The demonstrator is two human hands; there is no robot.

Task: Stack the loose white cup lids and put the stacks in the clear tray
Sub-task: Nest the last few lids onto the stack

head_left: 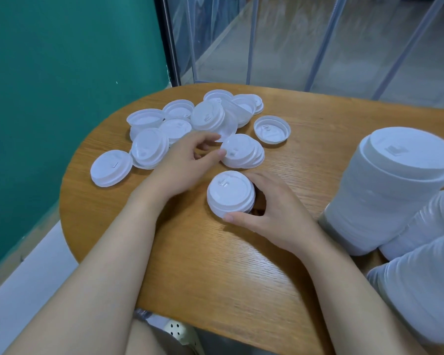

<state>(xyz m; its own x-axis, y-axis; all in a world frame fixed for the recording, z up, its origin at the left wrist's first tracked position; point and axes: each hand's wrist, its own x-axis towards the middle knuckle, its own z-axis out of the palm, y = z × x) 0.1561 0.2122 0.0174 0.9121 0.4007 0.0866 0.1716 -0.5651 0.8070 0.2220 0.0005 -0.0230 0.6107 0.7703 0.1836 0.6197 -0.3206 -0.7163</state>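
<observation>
Nearest, the right hand [269, 213] has its fingers curled round a short stack [230, 194] of lids standing on the surface [215, 265]. Just beyond it, the left hand [187, 160] pinches the left edge of a small lid pile [242, 151]; that pile lies right of its fingertips. Farther off sprawl about ten loose lids [208, 115]. At the right lie three long stacks [390, 196]; whether a tray holds them, I cannot tell.

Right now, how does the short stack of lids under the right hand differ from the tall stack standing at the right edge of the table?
The short stack holds only a few lids; the tall stack holds many and rises far higher. The right hand curls round the short stack, while nothing grips the tall stack. The short stack sits mid-table near the loose lids; the tall stack stands beside other stacks lying on their sides. Both are white, tops up.
</observation>
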